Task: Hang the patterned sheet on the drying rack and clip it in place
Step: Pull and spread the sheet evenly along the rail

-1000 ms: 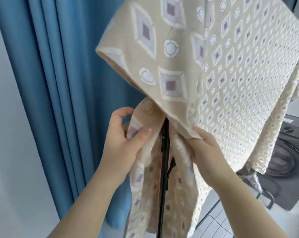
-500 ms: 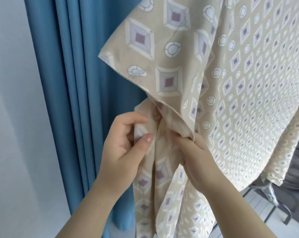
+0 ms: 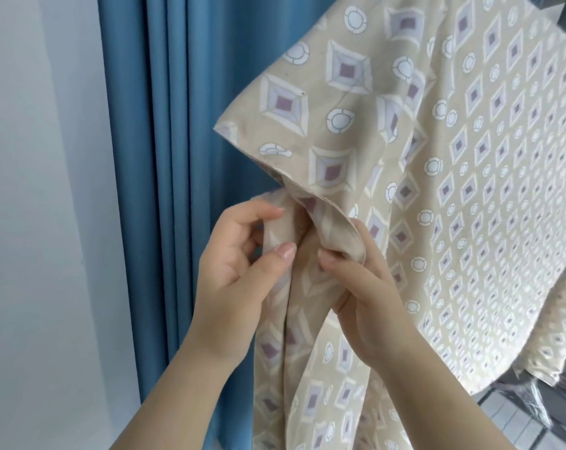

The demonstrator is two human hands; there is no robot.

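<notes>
The patterned sheet, beige with purple diamonds and white circles, hangs draped over the drying rack and fills the upper right of the view. The rack itself is hidden under the cloth. My left hand pinches a folded edge of the sheet between thumb and fingers. My right hand grips the neighbouring fold just to the right, thumbs nearly touching. Both edges are gathered together below the sheet's left corner. No clip is visible.
Blue curtains hang close on the left, beside a white wall. At the lower right, a tiled floor and a dark metal frame part show under the sheet.
My hands have drawn the two sheet edges together, covering the black rack pole that was visible between them. The view has shifted so that the sheet sits further right.
</notes>
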